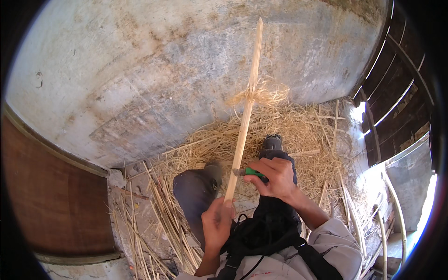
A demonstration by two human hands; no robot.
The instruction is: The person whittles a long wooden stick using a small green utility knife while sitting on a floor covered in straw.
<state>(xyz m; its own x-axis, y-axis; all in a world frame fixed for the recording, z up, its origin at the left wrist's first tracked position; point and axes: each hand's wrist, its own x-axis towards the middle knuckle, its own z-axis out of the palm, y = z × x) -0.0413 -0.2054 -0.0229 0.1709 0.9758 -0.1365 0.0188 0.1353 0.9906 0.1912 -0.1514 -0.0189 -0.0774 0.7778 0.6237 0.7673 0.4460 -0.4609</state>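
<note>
A long pale strip of split wood or bamboo [242, 133] points away from me, its far tip narrowed to a point. My left hand [218, 223] is closed round its near end. My right hand [275, 177] grips a short knife with a green and black handle [254, 172]. The knife's dark blade lies across the strip, against its surface, a little beyond my left hand. A tuft of curled shavings [252, 94] clings round the strip past its middle.
A heap of straw-coloured shavings [298, 126] covers the floor by my feet, against a stained wall [186, 60]. Long thin strips [161, 210] lie at the left, beside a brown panel [56, 186]. Dark slatted boards [396, 79] and curved poles [383, 233] stand at the right.
</note>
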